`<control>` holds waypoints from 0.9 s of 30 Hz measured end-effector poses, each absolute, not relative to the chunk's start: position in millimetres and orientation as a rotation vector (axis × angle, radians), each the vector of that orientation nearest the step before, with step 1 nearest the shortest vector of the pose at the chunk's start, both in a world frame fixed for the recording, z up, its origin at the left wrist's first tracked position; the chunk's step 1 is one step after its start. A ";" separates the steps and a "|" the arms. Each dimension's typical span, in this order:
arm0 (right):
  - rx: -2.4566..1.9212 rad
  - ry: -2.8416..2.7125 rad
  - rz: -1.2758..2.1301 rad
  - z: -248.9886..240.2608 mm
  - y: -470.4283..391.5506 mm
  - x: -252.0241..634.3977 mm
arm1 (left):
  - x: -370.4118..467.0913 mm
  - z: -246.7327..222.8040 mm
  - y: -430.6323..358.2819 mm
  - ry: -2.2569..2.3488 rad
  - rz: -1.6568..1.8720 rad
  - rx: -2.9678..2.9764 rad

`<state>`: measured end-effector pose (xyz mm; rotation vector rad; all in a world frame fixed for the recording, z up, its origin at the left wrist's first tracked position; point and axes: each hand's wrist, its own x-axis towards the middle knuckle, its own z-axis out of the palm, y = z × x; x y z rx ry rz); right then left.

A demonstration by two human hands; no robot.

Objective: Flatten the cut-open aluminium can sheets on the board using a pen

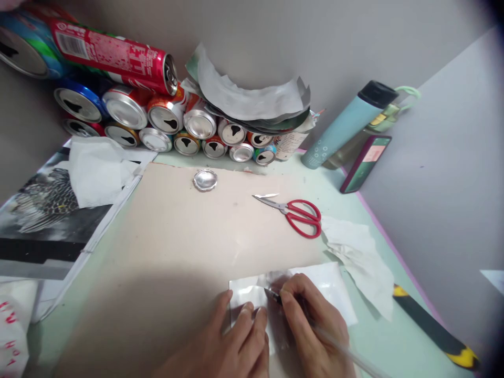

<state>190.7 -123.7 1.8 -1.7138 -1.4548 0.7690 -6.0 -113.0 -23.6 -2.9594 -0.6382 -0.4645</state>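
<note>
A shiny silvery sheet (333, 289) lies on the beige board (177, 231) near the bottom centre. My left hand (232, 341) rests with spread fingertips on the sheet's left part. In my right hand (315, 320) is a thin pen-like tool (273, 295), pinched between the fingers, its dark tip touching or just above the sheet. Red-handled scissors (303, 218) lie beyond the hands, a small silver sliver beside their blades. Farther back on the board sits a small round metal piece (205, 180) with a crimped rim.
Stacked drink cans (165, 115) line the back wall, with curved metal sheets (252, 100) on top. At the back right stand a blue bottle (346, 126) and a phone (366, 164). Crumpled tissue (364, 257) and a black-yellow cutter (433, 325) lie right; a bird picture (51, 205) lies left.
</note>
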 end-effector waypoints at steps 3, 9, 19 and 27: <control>-1.715 -1.455 0.789 2.3 -123.5 191.6 | -6.0 -24.6 -113.2 -0.636 -0.467 -2.956; -1.715 -1.459 0.798 4.1 -122.7 191.7 | -6.3 -22.1 -111.3 -0.611 -0.437 -2.960; -1.691 -1.516 0.798 3.7 -122.0 194.8 | -3.4 -20.0 -110.9 -0.637 -0.492 -2.953; -1.662 -1.571 0.790 3.2 -121.9 196.9 | -5.0 -18.6 -111.6 -0.617 -0.452 -2.951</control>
